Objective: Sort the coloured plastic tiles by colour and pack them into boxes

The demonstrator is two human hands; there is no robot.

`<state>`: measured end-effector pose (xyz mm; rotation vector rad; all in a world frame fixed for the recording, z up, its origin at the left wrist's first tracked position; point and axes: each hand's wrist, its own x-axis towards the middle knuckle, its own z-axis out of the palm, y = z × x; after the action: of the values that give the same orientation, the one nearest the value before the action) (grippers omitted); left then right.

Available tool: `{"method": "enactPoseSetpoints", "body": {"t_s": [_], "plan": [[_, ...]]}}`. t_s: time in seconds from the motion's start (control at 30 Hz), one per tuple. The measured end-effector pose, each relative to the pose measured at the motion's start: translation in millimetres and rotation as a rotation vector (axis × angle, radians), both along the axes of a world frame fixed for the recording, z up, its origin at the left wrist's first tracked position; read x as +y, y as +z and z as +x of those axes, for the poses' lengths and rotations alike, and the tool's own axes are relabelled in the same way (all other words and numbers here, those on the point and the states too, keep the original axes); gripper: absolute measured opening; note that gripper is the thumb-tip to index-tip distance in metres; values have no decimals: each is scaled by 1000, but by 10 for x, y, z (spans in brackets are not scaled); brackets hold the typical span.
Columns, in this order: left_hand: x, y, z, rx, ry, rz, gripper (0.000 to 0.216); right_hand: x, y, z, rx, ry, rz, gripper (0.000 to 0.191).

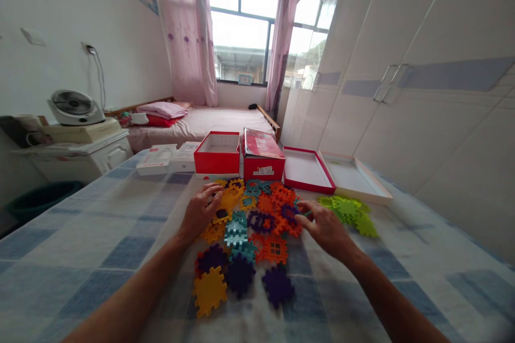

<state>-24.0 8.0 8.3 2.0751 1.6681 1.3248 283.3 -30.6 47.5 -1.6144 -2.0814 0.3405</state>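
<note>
Overlapping in a loose heap on the checked cloth (pixel 129 244), the toothed flat pieces hide one another in part, and their outlines are hard to separate. Yellow pieces (pixel 231 198) lie to the left, partly behind the left hand (pixel 201 209); orange pieces (pixel 265 203) lie to the right, with teal pieces (pixel 236 229) between. Nearest the viewer are one solid yellow piece (pixel 210 291) and two dark purple pieces (pixel 240 274) (blur softens their edges). Lime-green pieces (pixel 348 210) sit apart, beyond the right hand (pixel 322 224). Both forearms are cut off by the lower edge.

Behind the heap, a closed red box (pixel 263 144) has a white label (pixel 265 170) on its front, its print too small to read; pale writing on the lid is likewise illegible. Small red marks show on a white box (pixel 156 156), left of an open red box (pixel 217 163).

Both arms stretch forward, palms mostly down. The left hand's fingers curve over the yellow pieces; whether they grip one, I cannot tell. The right hand's thumb and forefinger point inward beside a purple piece (pixel 289 213) at the heap's right edge (contact is unclear), and its grip cannot be told either.
</note>
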Motion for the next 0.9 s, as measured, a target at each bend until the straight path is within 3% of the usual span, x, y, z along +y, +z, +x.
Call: {"method": "enactPoseSetpoints", "body": {"t_s": [0.2,0.33,0.47,0.57,0.7,0.9], "plan": [[13,-106,-61,-107,6,-83,39,337,-274,-46,-167,-57,16,27],[45,-119,-32,-101,-18,-98,40,342,-409,-58,-52,-42,69,18],[56,-129,-28,-108,5,-95,40,343,-296,-6,247,11,-51,17],[52,-133,-36,-106,17,-95,40,302,-109,-113,406,143,-179,24],[42,-124,-35,-90,30,-94,40,248,45,-410,160,308,-254,24],[57,-132,-31,-57,23,-72,39,281,-56,-598,-310,182,-122,26]]}}
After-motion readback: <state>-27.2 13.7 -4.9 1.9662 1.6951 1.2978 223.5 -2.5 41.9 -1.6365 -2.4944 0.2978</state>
